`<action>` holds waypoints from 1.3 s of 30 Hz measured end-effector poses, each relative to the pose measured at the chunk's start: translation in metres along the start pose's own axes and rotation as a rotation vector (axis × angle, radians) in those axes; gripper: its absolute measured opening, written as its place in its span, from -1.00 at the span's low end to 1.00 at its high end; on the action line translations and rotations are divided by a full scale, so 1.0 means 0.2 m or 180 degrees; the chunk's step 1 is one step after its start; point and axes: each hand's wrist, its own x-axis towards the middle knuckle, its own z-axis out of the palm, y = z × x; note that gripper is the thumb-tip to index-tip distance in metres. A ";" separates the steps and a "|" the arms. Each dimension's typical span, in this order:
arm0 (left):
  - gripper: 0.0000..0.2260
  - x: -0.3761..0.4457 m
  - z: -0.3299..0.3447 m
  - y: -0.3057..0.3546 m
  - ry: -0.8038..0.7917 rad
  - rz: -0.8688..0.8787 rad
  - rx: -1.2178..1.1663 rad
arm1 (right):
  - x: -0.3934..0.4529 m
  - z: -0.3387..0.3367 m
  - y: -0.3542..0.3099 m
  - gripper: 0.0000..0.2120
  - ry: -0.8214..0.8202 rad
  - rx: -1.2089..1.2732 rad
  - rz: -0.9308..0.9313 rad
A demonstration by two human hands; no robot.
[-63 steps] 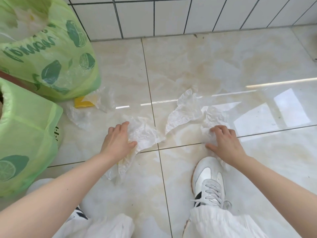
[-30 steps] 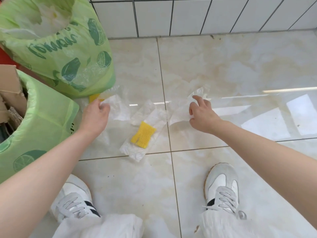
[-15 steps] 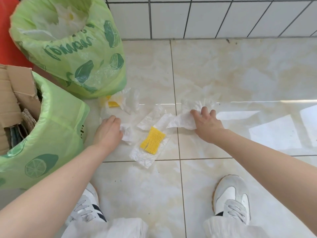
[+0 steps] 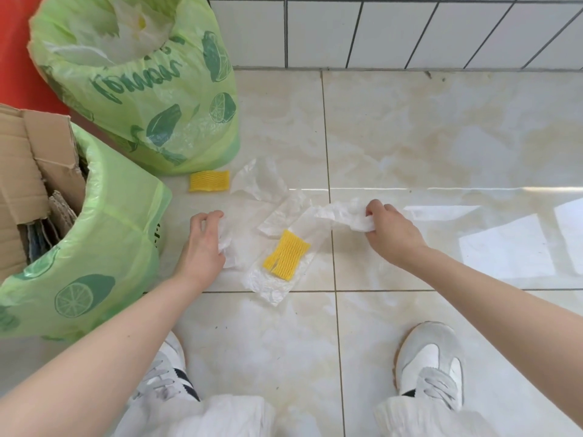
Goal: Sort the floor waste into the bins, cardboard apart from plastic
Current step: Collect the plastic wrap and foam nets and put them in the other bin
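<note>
The left hand (image 4: 203, 247) has its fingers (image 4: 212, 219) curled round one crumpled clear plastic scrap (image 4: 227, 247), and the right hand (image 4: 392, 233) grips another plastic wad (image 4: 345, 217), both low over the glossy beige tiled floor (image 4: 441, 137). Between the fingers lie two more plastic sheets (image 4: 277, 279), one under a yellow foam net (image 4: 286, 254); a second foam net (image 4: 209, 181) lies beyond the left fingers. Two green-lined bins stand left of them, the near bin (image 4: 104, 234) holding cardboard (image 4: 34, 171), the far bin (image 4: 164, 99) plastic, against a white tiled wall (image 4: 394, 29).
</note>
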 end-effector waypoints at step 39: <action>-0.19 0.57 -0.06 0.32 -0.0547 -0.0714 0.0309 | 0.11 0.20 -0.65 -0.12 -0.1079 -0.1822 -0.1760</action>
